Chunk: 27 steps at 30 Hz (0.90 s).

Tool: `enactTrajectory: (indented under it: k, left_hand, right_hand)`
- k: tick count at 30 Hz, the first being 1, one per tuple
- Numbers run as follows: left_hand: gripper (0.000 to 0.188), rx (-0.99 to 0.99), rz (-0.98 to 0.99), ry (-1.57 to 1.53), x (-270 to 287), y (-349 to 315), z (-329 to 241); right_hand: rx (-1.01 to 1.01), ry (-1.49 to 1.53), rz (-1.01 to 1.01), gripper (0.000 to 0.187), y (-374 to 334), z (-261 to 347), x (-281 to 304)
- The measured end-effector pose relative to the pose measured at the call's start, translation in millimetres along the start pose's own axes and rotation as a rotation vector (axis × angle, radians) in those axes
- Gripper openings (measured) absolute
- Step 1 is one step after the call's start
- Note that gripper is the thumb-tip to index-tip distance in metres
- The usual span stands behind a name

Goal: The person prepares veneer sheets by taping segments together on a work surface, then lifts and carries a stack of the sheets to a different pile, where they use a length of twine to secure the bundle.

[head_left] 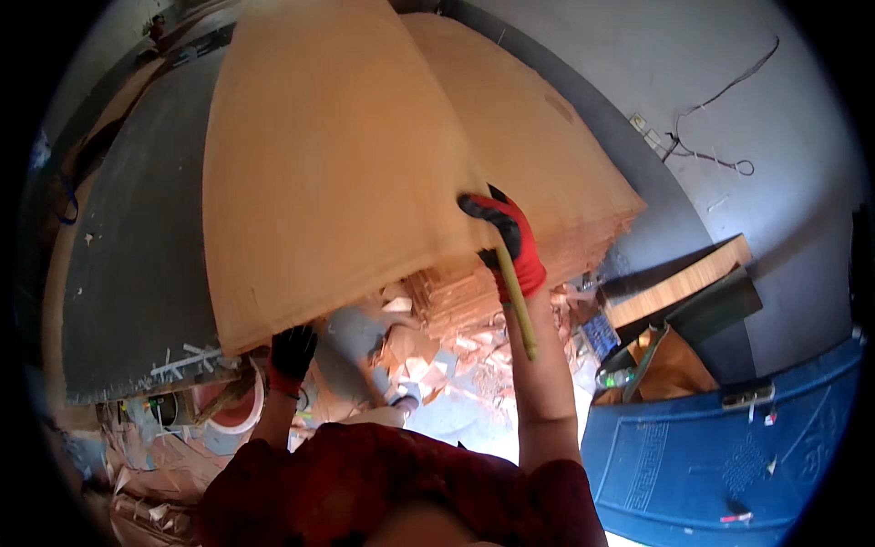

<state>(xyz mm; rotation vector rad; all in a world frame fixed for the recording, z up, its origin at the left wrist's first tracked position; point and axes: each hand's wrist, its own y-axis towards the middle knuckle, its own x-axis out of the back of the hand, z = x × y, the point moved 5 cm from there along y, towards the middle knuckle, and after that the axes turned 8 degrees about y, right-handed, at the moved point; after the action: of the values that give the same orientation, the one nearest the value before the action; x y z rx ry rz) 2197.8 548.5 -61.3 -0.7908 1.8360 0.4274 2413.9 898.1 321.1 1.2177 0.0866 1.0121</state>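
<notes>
A large, thin orange-tan wood veneer sheet (337, 164) stretches away from me, its near edge hanging over the front of the work surface. My left hand (293, 354), in a black and red glove, is closed at that near edge, close to the sheet's left corner; its fingertips are partly hidden. My right hand (512, 239), in a red glove with black fingers, is closed around a slim yellowish stick (518, 305) pointing back along my forearm. Its thumb side touches the sheet's right edge. Whatever the stick's far end carries is hidden by the hand.
Right of the sheet lies a thick veneer stack (547, 164) with ragged edges. A dark grey board (137, 237) is on the left. Torn veneer scraps (424, 360) litter the floor. At right stand a blue panel (711, 456) and a cardboard box (674, 365); a cable (702, 150) hangs on the wall.
</notes>
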Motion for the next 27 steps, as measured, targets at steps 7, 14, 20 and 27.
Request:
enactTrajectory:
  k: [7, 14, 20, 27]
  left_hand:
    - [0.072, -0.514, -0.313, -0.494, 34, 70, 50]
    - [0.082, -0.575, -0.083, -0.438, -86, 156, 131]
    - [0.091, -0.426, -0.486, -0.213, -157, 240, 242]
    - [0.094, -0.298, -0.160, -0.391, -183, 394, 396]
  right_hand:
    - [-0.768, 0.234, -0.247, 0.045, -102, -131, 171]
    - [-0.831, 0.392, -0.363, 0.031, -158, -238, 364]
    - [-0.994, 0.689, -0.424, 0.029, -173, -304, 458]
    - [-1.073, 0.436, -0.343, 0.040, -197, -371, 537]
